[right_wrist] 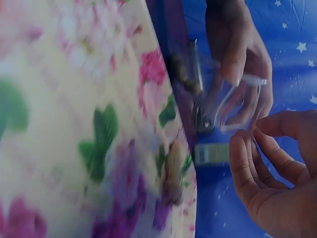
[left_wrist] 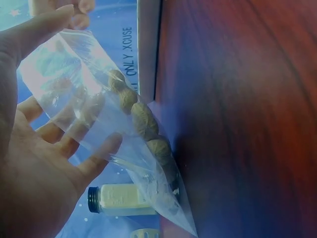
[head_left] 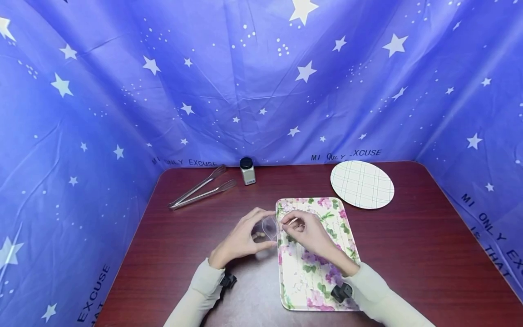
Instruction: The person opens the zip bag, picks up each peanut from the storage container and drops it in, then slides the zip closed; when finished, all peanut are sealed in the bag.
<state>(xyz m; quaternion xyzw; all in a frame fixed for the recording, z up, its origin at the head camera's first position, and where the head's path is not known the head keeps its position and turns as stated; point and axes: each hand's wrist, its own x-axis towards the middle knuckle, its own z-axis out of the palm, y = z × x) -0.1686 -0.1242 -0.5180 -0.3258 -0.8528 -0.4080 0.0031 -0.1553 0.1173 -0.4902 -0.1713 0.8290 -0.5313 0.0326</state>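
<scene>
A clear zip bag (left_wrist: 84, 74) stands with its mouth open, bulging with several unshelled peanuts (left_wrist: 143, 121) along one side. My left hand (head_left: 241, 236) holds it, thumb on one side and fingers spread behind the plastic. At the bag's mouth, my right hand (head_left: 308, 231) pinches the rim between thumb and fingertips, as the right wrist view shows. Under the right hand lies a floral tray (head_left: 294, 281). One loose peanut (right_wrist: 173, 173) rests on the tray near its edge.
Metal tongs (head_left: 200, 188) lie spread at the back left. Beside them stands a black-capped jar (head_left: 247, 171) of pale contents. A checked oval plate (head_left: 362, 185) is at the back right of the dark red table (head_left: 421, 254). Blue star-printed cloth (head_left: 229, 81) hangs around it.
</scene>
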